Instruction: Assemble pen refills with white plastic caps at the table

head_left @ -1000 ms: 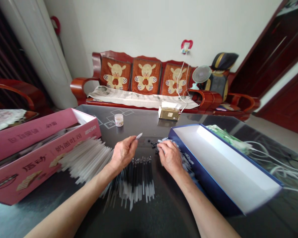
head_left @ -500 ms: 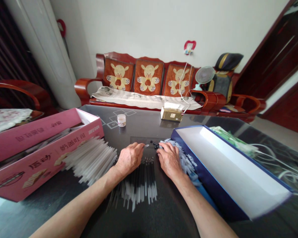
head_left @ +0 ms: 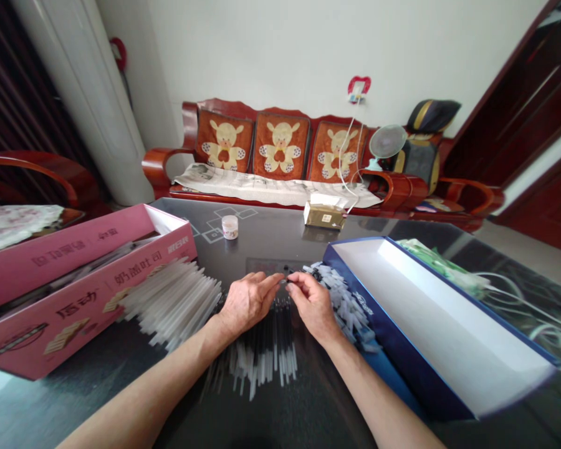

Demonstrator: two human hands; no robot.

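Observation:
My left hand (head_left: 249,300) is closed in a pinch on a small clear plastic piece, mostly hidden by the fingers. My right hand (head_left: 312,305) faces it, thumb and forefinger pinching a tiny black piece (head_left: 288,280). The fingertips of both hands nearly meet. Just beyond them lie a few more small black pieces (head_left: 287,270). Under and in front of the hands a row of black-inked pen refills (head_left: 262,355) lies on the dark table. Left of my left hand is a heap of whitish tubes (head_left: 177,302). Small translucent caps (head_left: 346,299) are piled beside my right hand.
A long pink box (head_left: 98,280) stands on the left, a white-lined blue box (head_left: 430,324) on the right. Farther back are a small round jar (head_left: 229,227) and a tissue pack (head_left: 326,215). White cables (head_left: 542,330) and a green bag (head_left: 442,268) lie far right.
My right hand has come off the cap pile and moved left to my left hand, now pinching a small black piece. My left hand has shifted slightly right with its clear piece.

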